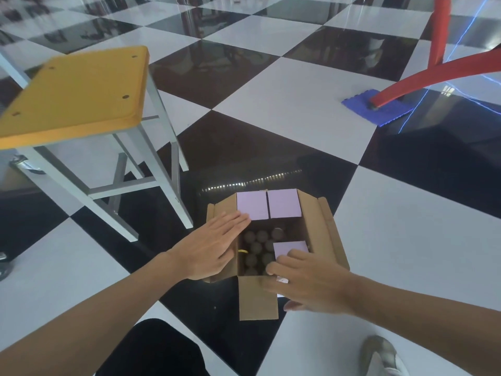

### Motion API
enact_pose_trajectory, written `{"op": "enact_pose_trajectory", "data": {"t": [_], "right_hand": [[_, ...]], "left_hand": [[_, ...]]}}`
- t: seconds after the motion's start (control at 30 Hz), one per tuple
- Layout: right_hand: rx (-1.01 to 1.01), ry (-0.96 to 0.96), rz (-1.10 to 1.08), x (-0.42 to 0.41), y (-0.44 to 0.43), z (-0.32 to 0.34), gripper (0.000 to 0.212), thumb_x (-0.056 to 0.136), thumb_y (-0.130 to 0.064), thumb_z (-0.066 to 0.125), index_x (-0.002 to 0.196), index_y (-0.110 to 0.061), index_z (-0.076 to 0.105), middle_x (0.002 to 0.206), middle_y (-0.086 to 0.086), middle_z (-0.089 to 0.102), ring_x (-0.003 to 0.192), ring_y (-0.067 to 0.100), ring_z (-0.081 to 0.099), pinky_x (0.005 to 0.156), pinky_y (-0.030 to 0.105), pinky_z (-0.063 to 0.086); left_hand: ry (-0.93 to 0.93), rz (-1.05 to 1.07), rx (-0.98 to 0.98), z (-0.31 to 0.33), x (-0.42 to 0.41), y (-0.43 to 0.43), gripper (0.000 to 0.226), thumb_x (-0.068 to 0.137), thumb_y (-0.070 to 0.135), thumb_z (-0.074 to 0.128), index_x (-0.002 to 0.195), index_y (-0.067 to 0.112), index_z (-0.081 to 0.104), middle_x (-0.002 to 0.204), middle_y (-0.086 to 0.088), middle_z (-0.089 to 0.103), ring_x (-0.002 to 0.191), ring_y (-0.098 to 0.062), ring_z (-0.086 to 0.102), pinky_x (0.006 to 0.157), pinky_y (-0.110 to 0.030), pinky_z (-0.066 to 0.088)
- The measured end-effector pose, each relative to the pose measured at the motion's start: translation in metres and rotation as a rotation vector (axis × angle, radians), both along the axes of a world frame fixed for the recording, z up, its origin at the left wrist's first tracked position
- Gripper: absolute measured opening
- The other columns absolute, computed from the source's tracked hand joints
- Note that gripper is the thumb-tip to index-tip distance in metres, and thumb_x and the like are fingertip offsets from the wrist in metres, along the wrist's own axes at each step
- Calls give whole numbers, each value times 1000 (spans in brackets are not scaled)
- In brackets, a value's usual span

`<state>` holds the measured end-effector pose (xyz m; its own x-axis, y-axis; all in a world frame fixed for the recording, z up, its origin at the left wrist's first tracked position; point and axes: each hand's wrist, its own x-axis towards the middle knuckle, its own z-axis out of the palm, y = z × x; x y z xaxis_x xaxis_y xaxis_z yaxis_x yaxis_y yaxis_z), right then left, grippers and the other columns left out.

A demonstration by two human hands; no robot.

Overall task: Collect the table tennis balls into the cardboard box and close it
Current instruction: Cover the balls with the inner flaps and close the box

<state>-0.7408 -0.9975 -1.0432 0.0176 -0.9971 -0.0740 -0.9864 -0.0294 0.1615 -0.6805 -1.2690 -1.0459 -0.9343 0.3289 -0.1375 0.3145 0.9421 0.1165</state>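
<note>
Closing cardboard box [329, 234] on checkered floor [406, 240]; table tennis balls [257, 246] seen heaped inside. Left hand [214, 248] laid flat, fingers spread, on left flap. Right hand [306, 280] curled loosely over near flap, nothing pinched. Side flaps best folded first, pressed evenly.

Cardboard box [322, 229]: plain brown corrugated board, matt, flaps unprinted. Lilac panels [268, 204] on it: flat, smooth, matt. Balls [256, 247] inside: smooth, dull in shadow. Floor [298, 104]: black and white tiles, high gloss, mirror-like reflections. Stool [78, 90]: smooth yellow top with low sheen; frame looks like grey-painted metal. Blue mat [360, 107]: ribbed, textured.
</note>
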Motion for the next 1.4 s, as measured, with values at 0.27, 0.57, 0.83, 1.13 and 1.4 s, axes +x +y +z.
{"op": "enact_pose_trajectory", "data": {"t": [0.27, 0.57, 0.83, 1.13, 1.4], "right_hand": [[-5, 64, 93, 2, -18, -5, 62, 73, -43, 80, 121, -19, 49, 114, 3, 54, 94, 17, 47, 78, 27, 44], [-91, -39, 121, -4, -15, 3, 40, 98, -41, 35, 126, -20, 54, 114, -1, 63, 95, 14, 57, 82, 24, 45], [-398, -626, -649, -10, -27, 4, 64, 91, -42, 59, 145, -34, 28, 130, -8, 53, 108, 8, 50, 97, 26, 40], [-306, -445, -562, -28, -13, -1, 24, 96, -36, 50, 117, -26, 58, 127, -5, 51, 113, 13, 47, 100, 22, 30], [-79, -318, -1215, -65, 24, 2, 53, 97, -54, 34, 141, -27, 22, 147, 5, 37, 129, 31, 43, 106, 48, 37]], "left_hand": [[94, 47, -83, -15, 4, -5, 72, 103, 33, 39, 155, 25, -10, 161, 10, -18, 147, -8, -21, 119, -29, -12], [-35, 821, 504, -14, 1, 2, 61, 106, 34, 33, 157, 19, 4, 163, -1, 16, 148, -24, 23, 119, -43, 25], [-166, 1231, 932, -3, -6, -8, 32, 106, 33, 37, 130, 22, 55, 120, 0, 61, 109, -22, 58, 98, -49, 50], [60, 1060, 1319, 22, -5, -6, 18, 98, 26, 58, 115, 20, 57, 111, -2, 63, 102, -20, 63, 79, -38, 55], [28, 870, 1136, 26, -40, 33, 20, 90, 28, 69, 95, 24, 50, 82, 4, 61, 74, -10, 65, 61, -24, 53]]}}
